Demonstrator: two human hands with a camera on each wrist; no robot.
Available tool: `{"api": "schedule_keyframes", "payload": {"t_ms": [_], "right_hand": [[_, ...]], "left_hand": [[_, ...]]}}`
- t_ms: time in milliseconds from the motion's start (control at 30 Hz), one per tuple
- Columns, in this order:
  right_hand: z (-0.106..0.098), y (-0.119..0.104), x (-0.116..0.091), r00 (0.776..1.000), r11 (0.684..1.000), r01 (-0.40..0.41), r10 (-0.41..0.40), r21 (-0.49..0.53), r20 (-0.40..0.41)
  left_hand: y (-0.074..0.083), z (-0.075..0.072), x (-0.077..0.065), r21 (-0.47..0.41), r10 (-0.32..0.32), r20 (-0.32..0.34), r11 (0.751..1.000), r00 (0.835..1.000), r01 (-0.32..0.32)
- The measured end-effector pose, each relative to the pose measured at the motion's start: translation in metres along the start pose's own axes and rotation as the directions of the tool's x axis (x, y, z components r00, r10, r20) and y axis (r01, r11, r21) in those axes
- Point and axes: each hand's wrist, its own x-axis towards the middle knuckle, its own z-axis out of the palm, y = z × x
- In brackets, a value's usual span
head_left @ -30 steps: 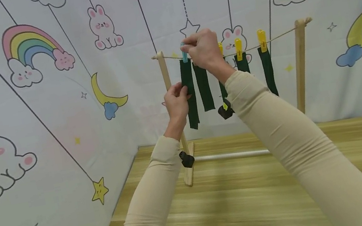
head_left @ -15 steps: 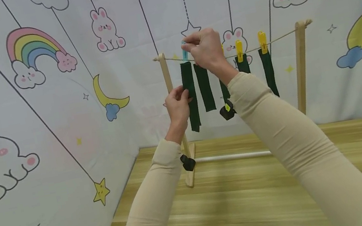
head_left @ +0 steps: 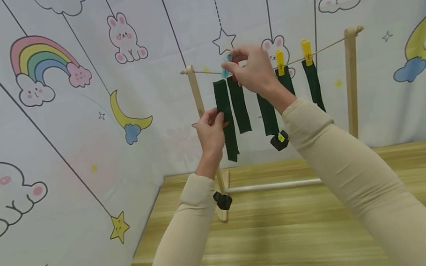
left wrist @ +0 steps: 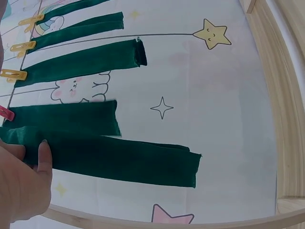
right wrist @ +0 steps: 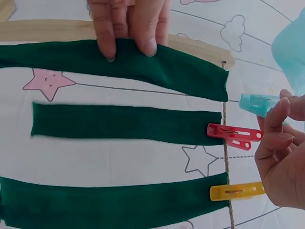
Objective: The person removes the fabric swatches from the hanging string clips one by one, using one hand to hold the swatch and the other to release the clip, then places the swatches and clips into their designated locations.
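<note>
Pinching a long dark green cloth strip (head_left: 230, 139) by its left edge, a little below the top end, the left hand (head_left: 211, 131) has thumb and fingers closed up on the fabric, so there's basically no gap there. Most of the strip hangs down below that hand. Its top end is above the hand, right at the rope (head_left: 330, 48), though I can't really tell if the two touch.

Up and to the right of it, the right hand (head_left: 254, 68) has a light blue clothespin (right wrist: 257, 102) between thumb and fingers, other fingers curled in. The right wrist view shows the pin's nose just above the rope and apart from it, near the held strip's top right corner.

Just right of the held strip there's a second strip (right wrist: 128, 121) on a red clothespin (right wrist: 233, 133), sitting below the right hand. Three more green strips hang further right, each on yellow clothespins (head_left: 280, 63). One wooden post (head_left: 194, 91) stands behind and just left of the left hand's strip, the other post (head_left: 352, 84) well right of both hands. Wood-grain counter (head_left: 299, 232) is down below both hands, fwiw.
</note>
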Motion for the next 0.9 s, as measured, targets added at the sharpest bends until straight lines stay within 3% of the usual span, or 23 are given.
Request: {"api": "schedule_keyframes", "payload": {"t_ms": [300, 567, 900], "right_hand": [[-0.015, 0.011, -0.019, 1.0, 1.0, 0.015, -0.015, 0.02, 0.001], [-0.028, 0.017, -0.029, 1.0, 1.0, 0.007, -0.007, -0.001, -0.015], [-0.038, 0.042, -0.055, 0.997, 0.997, -0.075, 0.075, -0.019, 0.002]], "left_hand": [[-0.002, -0.004, -0.008, -0.023, 0.028, -0.004, 0.999, 1.0, -0.028], [-0.007, -0.003, -0.011, -0.028, 0.009, -0.011, 1.0, 1.0, -0.009], [-0.019, -0.006, -0.024, 0.045, -0.032, -0.022, 0.998, 0.999, 0.033]]}}
